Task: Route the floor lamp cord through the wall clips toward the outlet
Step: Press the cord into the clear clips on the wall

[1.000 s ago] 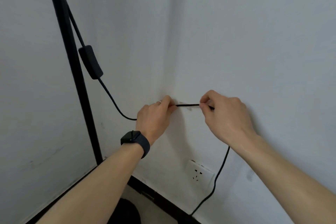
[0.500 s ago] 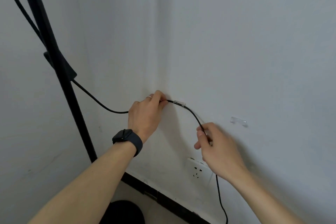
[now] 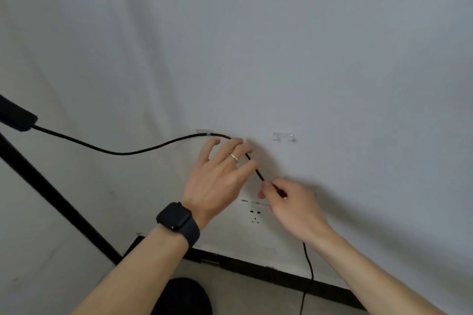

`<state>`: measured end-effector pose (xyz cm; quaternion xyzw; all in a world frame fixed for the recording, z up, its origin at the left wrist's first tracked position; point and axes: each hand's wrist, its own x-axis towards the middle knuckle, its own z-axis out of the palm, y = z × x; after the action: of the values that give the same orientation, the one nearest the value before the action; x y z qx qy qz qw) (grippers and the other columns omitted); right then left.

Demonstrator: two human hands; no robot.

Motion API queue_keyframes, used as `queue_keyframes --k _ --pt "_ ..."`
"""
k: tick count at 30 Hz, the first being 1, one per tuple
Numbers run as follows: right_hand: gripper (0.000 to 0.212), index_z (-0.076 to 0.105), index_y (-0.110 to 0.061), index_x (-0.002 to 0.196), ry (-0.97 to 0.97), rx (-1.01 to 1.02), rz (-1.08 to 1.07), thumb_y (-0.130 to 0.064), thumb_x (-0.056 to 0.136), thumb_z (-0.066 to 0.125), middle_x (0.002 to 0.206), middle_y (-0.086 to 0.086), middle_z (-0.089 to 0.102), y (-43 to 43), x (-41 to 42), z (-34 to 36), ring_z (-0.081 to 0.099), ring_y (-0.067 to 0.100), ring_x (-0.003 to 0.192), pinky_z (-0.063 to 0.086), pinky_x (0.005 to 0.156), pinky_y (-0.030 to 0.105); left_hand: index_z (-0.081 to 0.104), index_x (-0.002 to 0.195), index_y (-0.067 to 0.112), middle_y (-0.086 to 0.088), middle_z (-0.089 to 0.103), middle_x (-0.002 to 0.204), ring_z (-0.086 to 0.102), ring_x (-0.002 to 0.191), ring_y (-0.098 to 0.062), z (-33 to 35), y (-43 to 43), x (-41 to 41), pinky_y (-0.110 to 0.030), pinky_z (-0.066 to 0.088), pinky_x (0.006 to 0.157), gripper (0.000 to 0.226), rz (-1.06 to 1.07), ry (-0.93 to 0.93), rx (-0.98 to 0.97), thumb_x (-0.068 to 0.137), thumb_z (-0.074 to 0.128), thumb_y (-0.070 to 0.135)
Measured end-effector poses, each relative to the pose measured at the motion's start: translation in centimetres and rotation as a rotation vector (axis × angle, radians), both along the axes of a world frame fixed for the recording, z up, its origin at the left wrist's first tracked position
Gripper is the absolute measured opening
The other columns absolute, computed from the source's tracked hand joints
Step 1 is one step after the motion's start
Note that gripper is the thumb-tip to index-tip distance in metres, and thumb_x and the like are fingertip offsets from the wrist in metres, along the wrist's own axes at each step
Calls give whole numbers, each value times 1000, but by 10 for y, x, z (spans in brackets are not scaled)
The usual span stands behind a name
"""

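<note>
The black lamp cord runs from the inline switch at the left edge across the wall into a clear wall clip. Past the clip it bends down behind my left hand, whose fingers are spread and hold nothing. My right hand pinches the cord below the clip, and the cord drops from under that wrist to the floor. A second clear clip sits on the wall to the right with no cord in it. The white outlet shows between my two hands.
The black lamp pole slants across the lower left. A dark baseboard runs along the bottom of the wall above a beige floor. A dark rounded shape lies at the bottom centre. My left wrist wears a black watch.
My left hand has let go of the cord near the first clip and opened, shifting right. The camera has swung right, pushing the pole and switch towards the left edge.
</note>
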<state>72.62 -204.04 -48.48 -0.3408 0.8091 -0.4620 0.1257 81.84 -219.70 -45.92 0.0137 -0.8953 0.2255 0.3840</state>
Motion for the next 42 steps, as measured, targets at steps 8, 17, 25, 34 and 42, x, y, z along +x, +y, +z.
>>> queue_keyframes --k 8,17,25,34,42 --pt "24 69 -28 87 151 135 12 -46 95 57 73 -4 70 47 -27 31 64 16 70 49 66 32 68 92 19 -1 67 86 61 81 -27 4 -7 -15 -40 41 88 13 36 104 -5 90 66 6" --pt "8 65 -23 90 479 -97 -186 -29 94 64 76 -12 71 43 -35 92 63 15 76 50 69 33 61 93 10 -7 59 79 54 75 -33 3 13 -39 -40 37 81 10 235 283 163 99 54 13" --pt "14 71 -20 86 419 -208 -232 -33 91 71 70 -17 70 43 -45 84 60 9 75 47 66 27 59 90 11 -5 60 79 54 75 -31 0 14 -41 -39 35 83 5 267 309 215 94 58 9" --pt "12 72 -19 89 518 -311 -270 -30 92 71 70 -11 68 28 -38 88 64 16 73 51 69 33 59 91 12 -5 62 85 54 80 -32 3 23 -43 -42 35 86 7 288 292 361 94 54 15" --pt "16 69 -17 94 688 -239 -247 -32 96 64 85 -1 75 32 -49 90 67 26 78 54 64 41 59 87 10 -5 62 82 55 78 -32 2 28 -46 -44 35 85 10 309 291 331 92 53 17"
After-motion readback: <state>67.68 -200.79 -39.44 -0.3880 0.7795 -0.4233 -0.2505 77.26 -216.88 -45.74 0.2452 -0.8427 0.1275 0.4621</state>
